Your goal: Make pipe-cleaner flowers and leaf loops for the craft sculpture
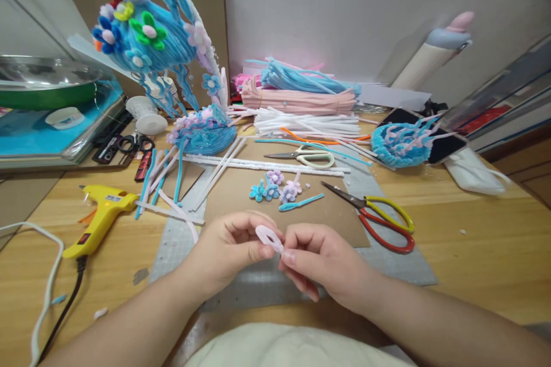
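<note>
A pale pink pipe cleaner (270, 237), bent into a narrow loop, is pinched between both hands over the front of the cardboard. My left hand (236, 246) grips the loop's left side between thumb and fingers. At its lower right end, the fingertips of my right hand (321, 255) are closed on the twisted part. Just beyond lie several small fuzzy flowers, among them a blue flower (257, 190) and a lilac flower (287, 194). Beside them rests a blue looped pipe cleaner (301, 202).
Red-and-yellow scissors (385, 221) lie open at right; white-handled scissors (307, 155) lie farther back. A yellow glue gun (103, 215) with a cord is at left. Pipe cleaner bundles (301, 100) are stacked by the wall. A blue jellyfish-like craft (150, 40) hangs from a curved white stand.
</note>
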`<state>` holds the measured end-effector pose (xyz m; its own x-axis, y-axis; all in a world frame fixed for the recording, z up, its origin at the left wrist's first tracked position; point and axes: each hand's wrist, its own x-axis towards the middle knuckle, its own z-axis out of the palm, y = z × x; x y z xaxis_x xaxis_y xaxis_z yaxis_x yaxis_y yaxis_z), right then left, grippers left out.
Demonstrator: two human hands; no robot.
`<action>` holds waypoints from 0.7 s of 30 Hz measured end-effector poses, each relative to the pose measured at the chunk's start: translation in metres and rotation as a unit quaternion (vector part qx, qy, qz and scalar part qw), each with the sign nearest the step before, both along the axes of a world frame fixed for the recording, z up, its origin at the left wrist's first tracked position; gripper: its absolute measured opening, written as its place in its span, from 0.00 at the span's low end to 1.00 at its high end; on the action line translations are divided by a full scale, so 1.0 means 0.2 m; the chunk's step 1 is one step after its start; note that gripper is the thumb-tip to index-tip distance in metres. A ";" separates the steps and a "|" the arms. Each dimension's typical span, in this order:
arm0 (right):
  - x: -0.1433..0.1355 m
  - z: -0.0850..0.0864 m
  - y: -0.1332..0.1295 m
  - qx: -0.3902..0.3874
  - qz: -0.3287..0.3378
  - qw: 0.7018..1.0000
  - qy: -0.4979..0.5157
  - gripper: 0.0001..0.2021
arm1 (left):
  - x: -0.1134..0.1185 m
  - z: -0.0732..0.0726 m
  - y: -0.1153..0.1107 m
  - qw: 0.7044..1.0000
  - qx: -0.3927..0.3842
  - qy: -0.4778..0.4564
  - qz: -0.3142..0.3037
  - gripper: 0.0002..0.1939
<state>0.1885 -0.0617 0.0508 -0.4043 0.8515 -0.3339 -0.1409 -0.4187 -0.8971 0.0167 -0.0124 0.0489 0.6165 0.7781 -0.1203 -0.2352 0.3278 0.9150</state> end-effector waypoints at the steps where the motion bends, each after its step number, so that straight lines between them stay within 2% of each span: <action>1: 0.00 0.00 0.00 0.001 -0.001 1.000 -0.001 0.10 | 0.00 0.00 0.00 1.000 0.004 0.003 0.000 0.06; 11: -0.01 0.00 0.00 0.010 0.002 1.000 -0.025 0.11 | -0.01 0.00 0.00 1.000 0.000 0.027 0.003 0.03; 15: -0.01 0.01 0.00 0.031 -0.030 0.997 -0.071 0.12 | -0.01 0.00 -0.01 0.999 -0.040 0.001 -0.001 0.14; 17: -0.02 0.01 0.00 0.062 -0.044 0.991 -0.109 0.12 | -0.01 -0.01 0.00 0.999 -0.039 0.016 0.018 0.12; 19: -0.02 0.01 0.00 0.083 -0.043 0.986 -0.134 0.11 | -0.01 -0.02 0.01 0.997 -0.034 0.049 0.055 0.06; 21: -0.02 0.00 0.00 0.085 -0.040 0.985 -0.147 0.10 | -0.01 -0.02 0.02 0.992 -0.037 0.072 0.098 0.04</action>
<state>0.1847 -0.0617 0.0502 -0.2414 0.9302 -0.2764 0.1096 -0.2569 -0.9602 0.0141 -0.0084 0.0443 0.4261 0.8673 -0.2574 -0.1692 0.3560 0.9190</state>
